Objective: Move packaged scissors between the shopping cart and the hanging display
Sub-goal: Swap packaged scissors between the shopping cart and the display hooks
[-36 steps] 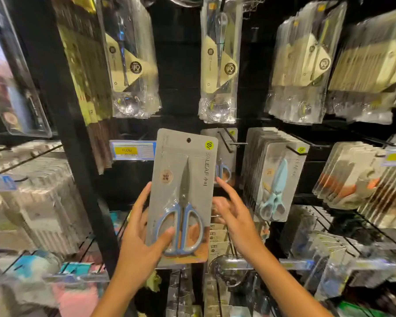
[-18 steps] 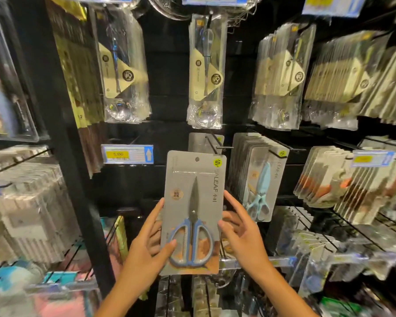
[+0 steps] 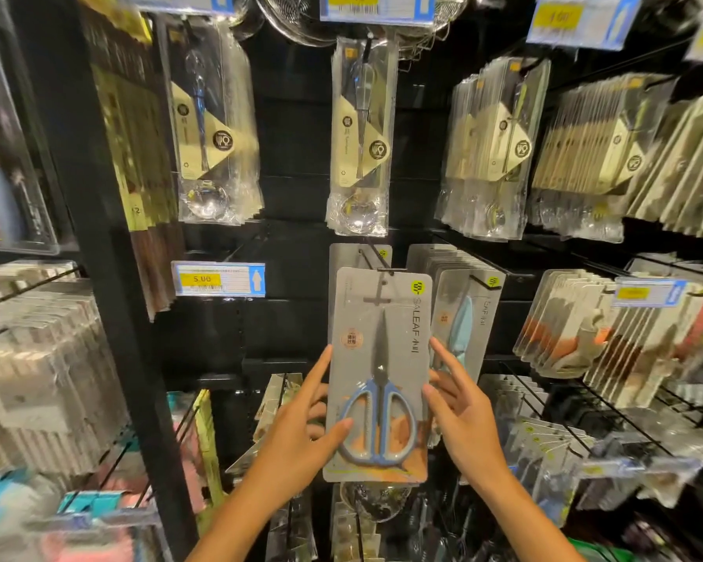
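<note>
The packaged scissors (image 3: 398, 318) are a grey card holding blue-handled scissors, upright at the centre of the head view. My left hand (image 3: 297, 436) pinches the card's lower left, thumb on the front and fingers behind. My right hand (image 3: 463, 423) touches the card's right edge with straight fingers. The card's top edge and hang hole sit at the tip of a black wire display hook (image 3: 368, 257). Another grey scissors pack (image 3: 341, 257) hangs further back on that hook. The shopping cart is out of view.
A full row of light-blue scissors packs (image 3: 463, 318) hangs just to the right. Bagged ladles (image 3: 362, 135) hang above. A price tag (image 3: 218, 279) sits to the left, beside a black upright post (image 3: 110, 277). More hooks with packs fill both sides and below.
Both hands have carried the scissors pack to the right, in front of the hook; its top now meets the hook's tip. The left hand's grip on the card is unchanged.
</note>
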{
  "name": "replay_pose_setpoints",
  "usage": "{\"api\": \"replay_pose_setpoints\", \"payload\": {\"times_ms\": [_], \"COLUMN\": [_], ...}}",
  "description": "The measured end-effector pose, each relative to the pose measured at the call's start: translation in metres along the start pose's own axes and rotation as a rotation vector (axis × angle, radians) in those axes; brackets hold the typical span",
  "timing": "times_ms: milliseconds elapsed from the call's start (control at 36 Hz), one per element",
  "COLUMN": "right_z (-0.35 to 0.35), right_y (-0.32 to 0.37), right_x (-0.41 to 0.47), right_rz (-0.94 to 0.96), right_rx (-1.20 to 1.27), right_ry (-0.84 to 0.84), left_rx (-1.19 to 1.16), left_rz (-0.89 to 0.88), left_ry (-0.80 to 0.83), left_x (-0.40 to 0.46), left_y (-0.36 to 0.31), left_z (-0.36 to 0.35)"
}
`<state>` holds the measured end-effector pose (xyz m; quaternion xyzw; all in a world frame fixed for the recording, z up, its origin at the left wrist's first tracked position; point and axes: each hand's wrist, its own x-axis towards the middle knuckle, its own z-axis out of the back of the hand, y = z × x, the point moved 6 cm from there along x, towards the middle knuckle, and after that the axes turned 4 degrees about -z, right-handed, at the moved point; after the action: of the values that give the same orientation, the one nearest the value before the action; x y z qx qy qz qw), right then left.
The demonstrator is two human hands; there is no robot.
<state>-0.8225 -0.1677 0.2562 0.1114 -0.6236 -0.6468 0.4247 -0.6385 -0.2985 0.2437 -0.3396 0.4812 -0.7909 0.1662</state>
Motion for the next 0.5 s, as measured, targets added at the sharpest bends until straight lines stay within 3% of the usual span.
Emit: {"api": "replay_pose_setpoints", "payload": {"times_ms": [361, 500], "right_z": [-0.012, -0.031], "right_y": [-0.016, -0.029], "right_x": [0.014, 0.027], "right_rz": [-0.047, -0.068], "right_rx": [0.040, -0.048], "right_ry": [0.053, 0.173], "left_rx": [0.108, 0.215], "left_rz": [0.057, 0.050], "left_ry": [-0.050, -0.006], "left_x": [0.017, 0.033], "left_y": [0.024, 0.037], "left_z": [-0.002, -0.007]}}
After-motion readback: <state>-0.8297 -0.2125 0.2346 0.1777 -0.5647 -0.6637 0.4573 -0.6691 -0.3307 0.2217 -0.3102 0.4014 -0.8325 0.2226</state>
